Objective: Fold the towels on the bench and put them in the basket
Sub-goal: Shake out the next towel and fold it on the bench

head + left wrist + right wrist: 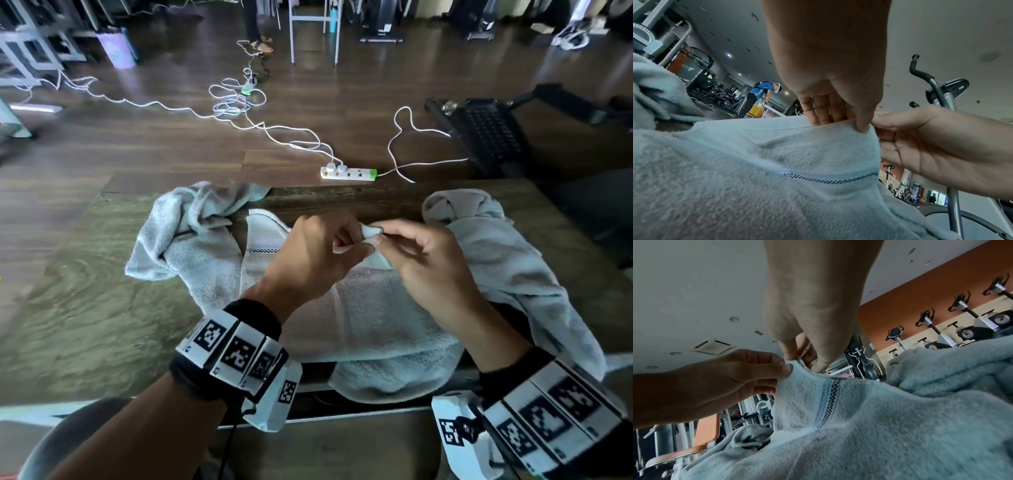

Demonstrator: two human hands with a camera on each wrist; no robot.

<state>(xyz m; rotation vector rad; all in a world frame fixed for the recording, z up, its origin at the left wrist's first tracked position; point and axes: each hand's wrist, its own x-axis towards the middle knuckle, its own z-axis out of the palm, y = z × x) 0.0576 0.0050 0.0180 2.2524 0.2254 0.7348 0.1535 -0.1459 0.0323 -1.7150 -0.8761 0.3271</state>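
Gym machines and a dark wood floor strewn with white cables fill the top of the head view; below them the bench [342, 197] runs across the middle of the frame, carrying three pale towels. One crumpled towel [185, 233] lies at centre left, another [507, 260] at centre right, and the middle towel [359, 318] is spread between them, its near end hanging over the bench's lower edge. Both hands meet at one raised corner of that middle towel, at frame centre. The left hand [318, 253] pinches the hem between thumb and curled fingers; the right hand [421, 253] pinches the same corner just beside it, its other fingers loosely bent. The towel's long axis seems to run from the lower edge toward the top. Neither hand is nearer; the next move likely parts them along the hem. No basket shows.
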